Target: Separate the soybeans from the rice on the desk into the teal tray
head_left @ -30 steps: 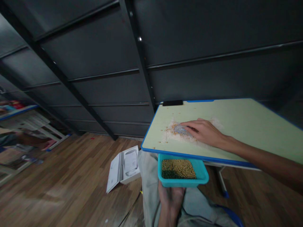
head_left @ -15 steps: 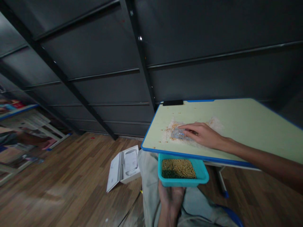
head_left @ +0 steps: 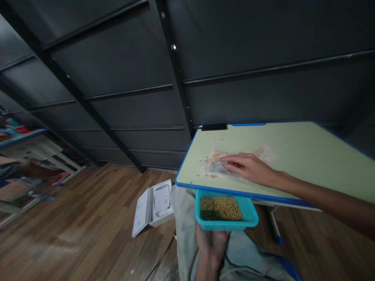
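Note:
Under the table edge, my left hand [head_left: 212, 244] supports a turquoise plastic tray [head_left: 249, 223] from below. In it lie tan soybeans [head_left: 230, 208] and, at the near left corner, dark green beans [head_left: 208, 214]. My right hand [head_left: 249, 166] is over the tabletop, its fingers closed on a see-through plastic piece [head_left: 218, 167] whose exact kind I cannot make out. Around that piece, loose soybeans [head_left: 215, 155] and pale white grains [head_left: 268, 153] are scattered on the light green table [head_left: 301, 152].
On the wood floor [head_left: 96, 218] stands an open white box [head_left: 161, 203], with a thin cable [head_left: 162, 255] nearby. A black flat object [head_left: 214, 127] sits at the table's back left edge. Dark panels [head_left: 258, 47] rise behind. A person's leg shows by another table [head_left: 29, 137] at far left.
The see-through piece has shifted slightly to the left with my right hand, and a few soybeans show differently around it. My left hand and the tray have stayed put.

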The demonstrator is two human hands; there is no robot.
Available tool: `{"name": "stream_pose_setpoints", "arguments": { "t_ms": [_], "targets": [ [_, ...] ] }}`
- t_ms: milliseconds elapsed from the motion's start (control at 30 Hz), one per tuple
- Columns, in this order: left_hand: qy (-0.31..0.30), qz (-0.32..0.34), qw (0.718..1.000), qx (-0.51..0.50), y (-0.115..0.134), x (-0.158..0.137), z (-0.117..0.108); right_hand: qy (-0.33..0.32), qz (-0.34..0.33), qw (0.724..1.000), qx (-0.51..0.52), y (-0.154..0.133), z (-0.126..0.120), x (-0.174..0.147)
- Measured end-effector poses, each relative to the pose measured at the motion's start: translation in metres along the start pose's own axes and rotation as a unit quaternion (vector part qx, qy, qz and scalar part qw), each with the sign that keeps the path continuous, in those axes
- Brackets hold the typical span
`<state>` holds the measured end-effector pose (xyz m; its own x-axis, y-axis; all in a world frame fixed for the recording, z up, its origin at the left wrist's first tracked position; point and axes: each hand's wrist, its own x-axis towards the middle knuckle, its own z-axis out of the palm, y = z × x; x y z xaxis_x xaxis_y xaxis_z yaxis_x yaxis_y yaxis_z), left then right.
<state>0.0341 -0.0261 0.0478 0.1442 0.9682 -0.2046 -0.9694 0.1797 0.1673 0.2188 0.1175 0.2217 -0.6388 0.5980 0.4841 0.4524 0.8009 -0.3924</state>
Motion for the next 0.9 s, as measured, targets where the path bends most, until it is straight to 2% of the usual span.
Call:
{"name": "stream_pose_setpoints", "arguments": {
  "t_ms": [167,333,567,900],
  "targets": [
    [-0.011,-0.009,1.0,0.005,0.001,-0.0008,-0.0016,0.014,0.02,1.0,-0.015,0.0057,0.0036,-0.0018],
    [-0.027,-0.003,1.0,0.01,0.0004,0.0005,-0.0005,0.002,0.013,1.0,0.008,0.0043,0.0061,-0.0021],
    [0.0,-0.005,1.0,0.009,0.0007,-0.0009,0.0023,-0.014,0.008,0.999,0.032,0.0011,0.0083,-0.0029],
    [0.0,-0.009,1.0,-0.003,0.0005,-0.0008,0.0043,-0.033,-0.013,0.998,0.05,-0.001,0.0069,-0.0027]
  ]
}}
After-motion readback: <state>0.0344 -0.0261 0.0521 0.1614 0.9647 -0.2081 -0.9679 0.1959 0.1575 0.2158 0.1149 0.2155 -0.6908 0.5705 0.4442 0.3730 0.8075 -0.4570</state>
